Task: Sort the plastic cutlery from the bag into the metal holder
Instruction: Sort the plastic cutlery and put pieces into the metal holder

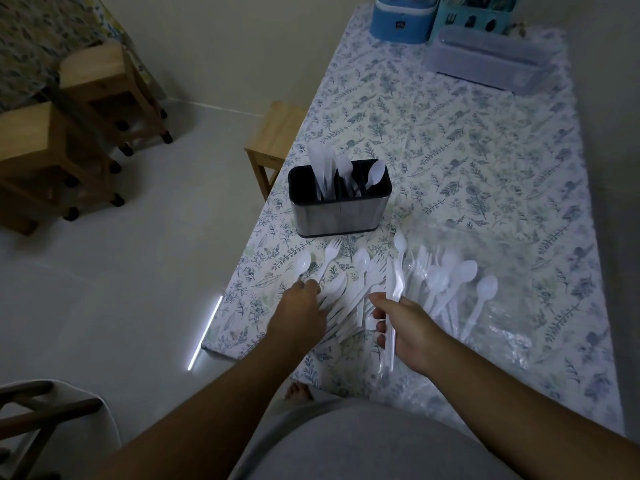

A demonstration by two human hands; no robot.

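We stand at the near end of a desk [485,140] under a leaf-patterned cloth. Our right hand [410,336] has its fingers [381,327] clamped on a small bunch of white plastic knives [393,306], held upright just above the cloth. Our left hand [301,306] reaches into the loose cutlery [349,292] spread near the left edge; its fingers curl down onto the pieces, but we cannot tell whether they grip one. More spoons and forks lie on the clear bag [485,327] to the right. The metal holder [340,202] stands just beyond the pile, with knives in its left compartment and a spoon [375,174] in its right. At the far end sit a blue container [401,19], a teal caddy [474,15] and a clear box [491,60]. A wooden stool [273,143] stands left of the desk.
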